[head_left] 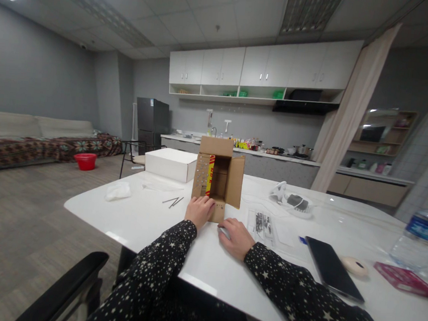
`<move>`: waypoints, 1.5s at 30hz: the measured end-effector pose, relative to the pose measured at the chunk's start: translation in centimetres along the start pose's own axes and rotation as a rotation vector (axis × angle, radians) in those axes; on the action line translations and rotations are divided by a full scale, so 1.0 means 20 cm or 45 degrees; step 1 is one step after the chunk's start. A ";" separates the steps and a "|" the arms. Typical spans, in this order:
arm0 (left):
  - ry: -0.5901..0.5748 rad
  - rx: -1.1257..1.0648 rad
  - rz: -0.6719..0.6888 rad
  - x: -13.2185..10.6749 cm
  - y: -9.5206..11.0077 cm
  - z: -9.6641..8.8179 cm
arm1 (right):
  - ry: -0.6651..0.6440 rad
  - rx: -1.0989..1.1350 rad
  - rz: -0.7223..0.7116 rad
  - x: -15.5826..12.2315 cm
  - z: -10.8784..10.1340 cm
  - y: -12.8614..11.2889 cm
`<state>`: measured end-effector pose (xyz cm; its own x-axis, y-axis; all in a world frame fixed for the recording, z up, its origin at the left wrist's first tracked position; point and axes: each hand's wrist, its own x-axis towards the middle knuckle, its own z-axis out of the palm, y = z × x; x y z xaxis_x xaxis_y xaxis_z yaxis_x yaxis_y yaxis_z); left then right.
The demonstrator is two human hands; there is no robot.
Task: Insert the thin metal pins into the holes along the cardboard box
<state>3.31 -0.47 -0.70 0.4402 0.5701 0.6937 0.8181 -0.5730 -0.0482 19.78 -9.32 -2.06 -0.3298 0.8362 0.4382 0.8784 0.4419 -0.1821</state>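
An open cardboard box [218, 181] lies on its side on the white table with its opening facing me and its flaps spread. Red and yellow tape runs down its left flap. My left hand [200, 211] is closed at the lower left of the opening, gripping the box by its flaps. Just right of the lower flap, my right hand [237, 238] rests on the tabletop, fingers curled over a small pale grey object [224, 232]. Most of that object is hidden, so its kind is unclear.
A white box [170, 164] stands behind to the left, near thin dark rods [175, 202] and crumpled plastic [118, 191]. Rightward are a packet of small dark parts [263, 226], a white cabled device [293, 201], a dark tablet [334, 268], a pink box [406, 280] and a water bottle [420, 238].
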 end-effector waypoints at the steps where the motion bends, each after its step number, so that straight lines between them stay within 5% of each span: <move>1: -0.004 0.008 -0.013 0.00 0.00 0.00 | 0.003 0.001 0.000 0.00 0.00 0.00; 26: -0.123 -0.026 -0.233 0.01 -0.01 -0.01 | 0.014 0.017 0.006 0.00 0.01 0.00; 45: -0.040 -0.103 -0.369 0.00 -0.08 -0.01 | -0.014 0.018 0.020 0.00 -0.01 0.01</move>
<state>1.93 0.28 -0.59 0.2052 0.7339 0.6475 0.8797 -0.4283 0.2066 20.03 -9.37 -1.85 -0.3196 0.8466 0.4255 0.8788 0.4328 -0.2012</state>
